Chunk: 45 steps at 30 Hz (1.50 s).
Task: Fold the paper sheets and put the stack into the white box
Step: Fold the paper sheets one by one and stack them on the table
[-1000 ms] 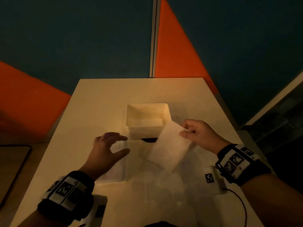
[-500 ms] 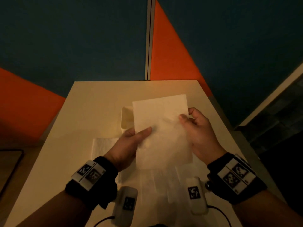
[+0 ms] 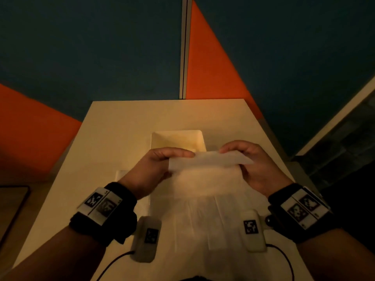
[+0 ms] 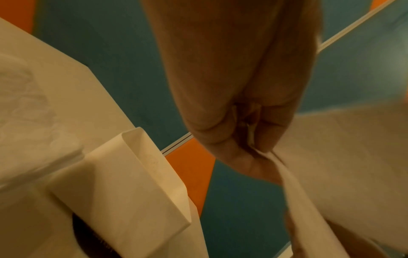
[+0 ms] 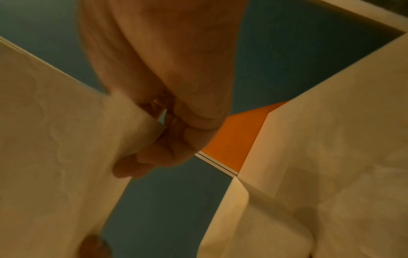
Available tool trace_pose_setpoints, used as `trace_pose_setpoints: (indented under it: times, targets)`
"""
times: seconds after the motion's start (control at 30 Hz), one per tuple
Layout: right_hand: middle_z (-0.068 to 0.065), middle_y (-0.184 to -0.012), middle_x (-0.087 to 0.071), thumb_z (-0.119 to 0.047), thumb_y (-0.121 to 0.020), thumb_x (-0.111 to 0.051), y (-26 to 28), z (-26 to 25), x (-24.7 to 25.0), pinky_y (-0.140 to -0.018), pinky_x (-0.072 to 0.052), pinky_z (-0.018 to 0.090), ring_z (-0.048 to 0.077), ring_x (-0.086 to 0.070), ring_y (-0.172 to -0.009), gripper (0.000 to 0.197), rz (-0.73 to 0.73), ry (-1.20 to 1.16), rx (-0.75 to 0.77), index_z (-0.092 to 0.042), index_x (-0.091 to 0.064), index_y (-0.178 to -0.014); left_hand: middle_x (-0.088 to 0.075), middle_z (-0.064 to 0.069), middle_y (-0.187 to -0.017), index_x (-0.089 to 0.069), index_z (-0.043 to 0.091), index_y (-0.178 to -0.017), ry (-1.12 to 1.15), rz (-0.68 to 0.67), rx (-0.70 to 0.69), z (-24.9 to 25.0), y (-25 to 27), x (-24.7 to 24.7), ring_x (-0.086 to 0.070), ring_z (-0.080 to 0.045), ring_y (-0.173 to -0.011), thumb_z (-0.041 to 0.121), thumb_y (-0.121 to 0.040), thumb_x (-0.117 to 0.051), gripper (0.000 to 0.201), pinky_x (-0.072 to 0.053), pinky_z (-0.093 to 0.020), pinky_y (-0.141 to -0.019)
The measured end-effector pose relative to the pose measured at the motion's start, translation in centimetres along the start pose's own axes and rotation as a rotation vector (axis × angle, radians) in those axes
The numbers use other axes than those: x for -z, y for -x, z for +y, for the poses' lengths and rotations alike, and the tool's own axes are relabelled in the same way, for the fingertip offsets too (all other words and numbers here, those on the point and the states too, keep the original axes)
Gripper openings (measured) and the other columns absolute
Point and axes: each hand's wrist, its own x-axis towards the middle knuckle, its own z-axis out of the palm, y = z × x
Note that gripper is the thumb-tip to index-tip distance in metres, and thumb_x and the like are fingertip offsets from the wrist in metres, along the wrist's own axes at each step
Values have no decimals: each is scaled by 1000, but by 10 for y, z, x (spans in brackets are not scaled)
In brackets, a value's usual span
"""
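Note:
A white paper sheet (image 3: 205, 173) is held above the table between both hands, its top part bent over toward me. My left hand (image 3: 162, 161) pinches the sheet's left edge and my right hand (image 3: 243, 159) pinches its right edge. The left wrist view shows my left hand (image 4: 249, 143) pinching the sheet (image 4: 331, 165), and the right wrist view shows my right hand (image 5: 163, 139) pinching the sheet (image 5: 55, 148). The white box (image 3: 176, 136) stands open just behind the hands, its near wall hidden. More flat sheets (image 3: 203, 230) lie on the table under my wrists.
The cream table (image 3: 121, 128) stands against blue and orange wall panels. A folded sheet (image 3: 120, 175) lies at my left wrist. Two small white tagged devices (image 3: 147, 238) (image 3: 252, 230) with cables sit by the near edge. A dark tray edge (image 3: 14, 209) shows at far left.
My left hand came over and took the sheet's left edge. The sheet first stood upright in front of the box, and now its top part is bent down toward me.

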Motion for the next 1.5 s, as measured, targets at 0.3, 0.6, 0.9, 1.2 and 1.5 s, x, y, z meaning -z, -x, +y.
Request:
trace_pose_setpoints:
  times: [0.3, 0.6, 0.9, 1.2, 1.5]
  targets:
    - [-10, -64, -60, 5, -85, -49, -18, -33, 1, -46, -44, 18, 4, -56, -56, 35, -243, 217, 4, -15, -63, -60, -65, -8, -119, -70, 14, -109, 92, -422, 149, 27, 0, 13, -60, -22, -107, 10, -69, -57, 43, -46, -31, -97]
    - [10, -92, -59, -2, -92, -48, -35, -25, -18, -57, -46, 24, 17, -55, -73, 22, -352, 171, -42, -18, -61, -97, -70, -6, -101, -75, 14, -93, 0, -40, 105, 19, 1, 11, -65, -19, -90, -6, -76, -62, 29, -53, -34, -86]
    - [3, -82, -59, 3, -81, -64, -61, 69, 18, -65, -46, 18, 17, -56, -80, 18, -100, 790, -144, -12, -64, -90, -67, -1, -94, -66, 11, -97, -137, 409, 171, -20, 36, 59, -68, -12, -76, -8, -84, -57, 25, -56, -17, -61]
    - [-3, -134, -42, -34, -61, -85, -63, 118, 6, -102, -39, 40, 22, -43, -122, 83, -315, 1371, -298, -27, -43, -132, -59, -3, -103, -68, 25, -99, -683, 503, 323, -50, 56, 82, -55, -14, -81, 6, -77, -72, 29, -39, -29, -74]
    - [-4, -129, -40, -44, -61, -82, -60, 125, 1, -96, -33, 42, 24, -38, -121, 75, -305, 1540, -246, -28, -41, -123, -58, -1, -98, -66, 24, -105, -749, 511, 330, -52, 60, 82, -59, -11, -72, 2, -78, -70, 34, -37, -25, -70]
